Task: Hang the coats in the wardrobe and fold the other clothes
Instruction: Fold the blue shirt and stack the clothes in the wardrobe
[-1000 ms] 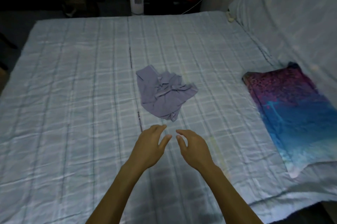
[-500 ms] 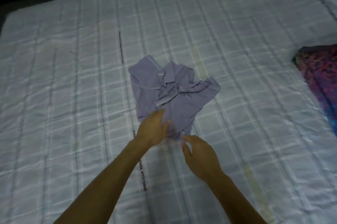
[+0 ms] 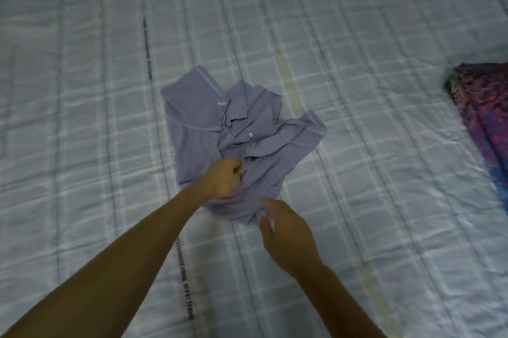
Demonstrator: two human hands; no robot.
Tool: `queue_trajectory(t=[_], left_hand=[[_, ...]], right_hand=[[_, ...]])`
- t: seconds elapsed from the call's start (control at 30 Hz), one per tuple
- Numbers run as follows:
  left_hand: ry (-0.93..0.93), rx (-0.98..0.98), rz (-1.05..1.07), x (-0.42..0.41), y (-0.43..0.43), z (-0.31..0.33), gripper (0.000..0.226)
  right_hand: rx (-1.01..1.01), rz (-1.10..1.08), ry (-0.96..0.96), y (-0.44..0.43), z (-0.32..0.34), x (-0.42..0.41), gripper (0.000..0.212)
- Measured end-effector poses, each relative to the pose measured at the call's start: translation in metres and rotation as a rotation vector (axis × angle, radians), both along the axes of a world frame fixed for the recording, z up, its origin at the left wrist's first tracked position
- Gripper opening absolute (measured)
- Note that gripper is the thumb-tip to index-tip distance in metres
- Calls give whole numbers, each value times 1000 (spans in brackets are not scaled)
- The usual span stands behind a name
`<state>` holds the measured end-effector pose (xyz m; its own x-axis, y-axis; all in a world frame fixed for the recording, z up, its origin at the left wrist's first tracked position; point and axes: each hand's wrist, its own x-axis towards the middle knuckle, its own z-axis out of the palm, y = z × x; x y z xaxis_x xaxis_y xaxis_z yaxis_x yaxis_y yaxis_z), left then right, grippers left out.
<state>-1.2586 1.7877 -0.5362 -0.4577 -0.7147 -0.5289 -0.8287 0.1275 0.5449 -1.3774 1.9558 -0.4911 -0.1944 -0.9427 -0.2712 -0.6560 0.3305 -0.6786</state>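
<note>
Lavender-grey cotton lay in a crumpled heap near the middle of the bed: a collared shirt (image 3: 198,128), unfolded, its collar turned toward the far side and one sleeve thrown out to the right. A single white button (image 3: 250,134) showed on the placket. A small white label (image 3: 222,102) sat at the neck, too small to read.

The left hand (image 3: 221,178) rested on the shirt's lower half, its fingers (image 3: 236,166) clenched into a bunch of the fabric. The right hand (image 3: 286,233) was at the near hem, forefinger and thumb curved toward the edge of the cloth; whether they had hold of it could not be told.

Under everything lay a pale blue checked bedcover (image 3: 357,63). A dark printed strip (image 3: 183,269) ran along one seam beside the left forearm, its characters blurred beyond reading. A magenta-and-blue patterned cloth (image 3: 483,123) lay at the right edge, well apart from the shirt.
</note>
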Motion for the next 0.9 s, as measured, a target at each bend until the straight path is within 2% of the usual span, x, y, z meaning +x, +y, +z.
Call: queue_trajectory(t=[0.1, 0.2, 0.27, 0.33, 0.43, 0.53, 0.6, 0.63, 0.7, 0.77, 0.8, 0.9], left_hand=[[98, 58, -79, 15, 9, 52, 26], [152, 21, -178, 28, 20, 120, 22], [158, -25, -255, 37, 28, 170, 17], [132, -77, -311, 48, 34, 221, 19], [139, -204, -330, 72, 47, 296, 23], [81, -419, -342, 102, 58, 358, 19], [54, -538, -356, 123, 67, 391, 14], [13, -575, -374, 132, 74, 407, 18], [-117, -580, -390, 151, 90, 434, 43], [-238, -567, -368, 167, 108, 455, 58], [-281, -584, -356, 174, 117, 461, 53], [-285, -702, -308, 192, 142, 470, 14]], right_hand=[[-99, 44, 36, -15, 20, 6, 53], [-228, 118, 127, -33, 55, 21, 66], [-246, 163, 149, -42, 83, 30, 71], [-263, 174, 192, -48, 115, 36, 65], [-106, 288, 348, -47, 175, 45, 43], [42, 311, 269, -27, 233, 57, 27], [44, 282, 231, -10, 265, 65, 27], [54, 275, 238, -3, 282, 70, 30], [109, 246, 276, 12, 317, 78, 31], [138, 236, 316, 28, 344, 82, 26], [129, 243, 345, 36, 355, 83, 23], [178, 292, 437, 59, 377, 90, 26]])
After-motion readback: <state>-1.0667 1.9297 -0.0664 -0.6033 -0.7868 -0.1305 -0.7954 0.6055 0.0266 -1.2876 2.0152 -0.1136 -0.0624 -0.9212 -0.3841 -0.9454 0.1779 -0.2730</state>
